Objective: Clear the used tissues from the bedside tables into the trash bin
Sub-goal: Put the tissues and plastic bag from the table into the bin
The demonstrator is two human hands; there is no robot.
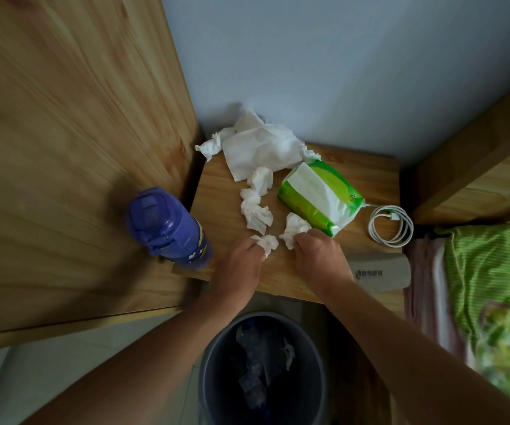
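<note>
Pinching at crumpled paper, both hands are seen low over the front of the wooden bedside table (226, 191). A small wad of tissue (267, 242) is gripped between the fingertips of the left hand (241, 262), and a second crumpled tissue (295, 228) is clutched under the curled fingers of the right hand (318, 256). Both wads are held just above or on the tabletop; which cannot be told.

More used tissues are left on the table: a twisted string of them (256, 199) lies between the hands and the wall, a large flat sheet (259, 148) is spread at the back edge against the wall, and a small scrap (209, 147) sits at its left corner.

A green pack of tissues (321, 196) is lain just beside the right hand, with a white sheet showing at its open top. A coiled white cable (391, 225) is placed near the table's right edge. A purple bottle (167, 228), lid closed, is stood at the table's left front corner.

Below the forearms, a grey trash bin (262, 372) is set on the floor, touching nothing on the table. Dark crumpled plastic is seen inside it, along with one white tissue (289, 352) near its right wall.
</note>
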